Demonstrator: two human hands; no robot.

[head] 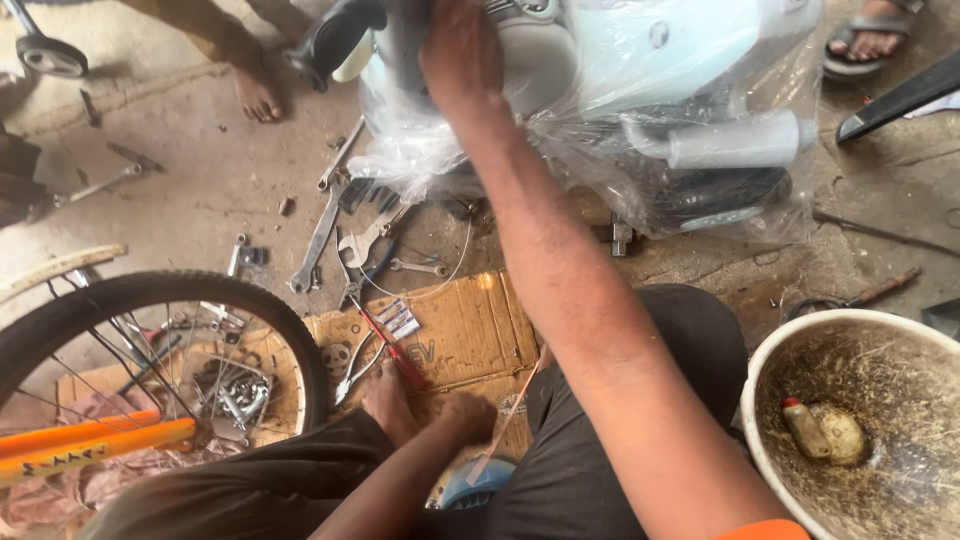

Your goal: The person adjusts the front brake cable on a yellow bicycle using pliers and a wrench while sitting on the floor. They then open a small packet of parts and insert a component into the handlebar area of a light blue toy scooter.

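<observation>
I hold the wrapped scooter (pixel 640 90) up front, right hand (pixel 462 50) pressed on its body, fingers hidden, can't tell.
Left hand (pixel 470 415) low by my knee, fingers curled, pinching a thin strip. Plastic wrap not yet off. Wrenches (pixel 330 225), pliers (pixel 360 365) on cardboard (pixel 470 330), dirt floor (pixel 200 170); wheel (pixel 150 340) left, bowl (pixel 860 420) right.

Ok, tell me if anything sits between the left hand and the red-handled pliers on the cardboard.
Nothing visible blocks it. The left hand rests low on the cardboard, and the red-handled pliers lie just up and left of it, with only the person's own foot alongside. The right hand is up on the plastic-wrapped scooter.
</observation>
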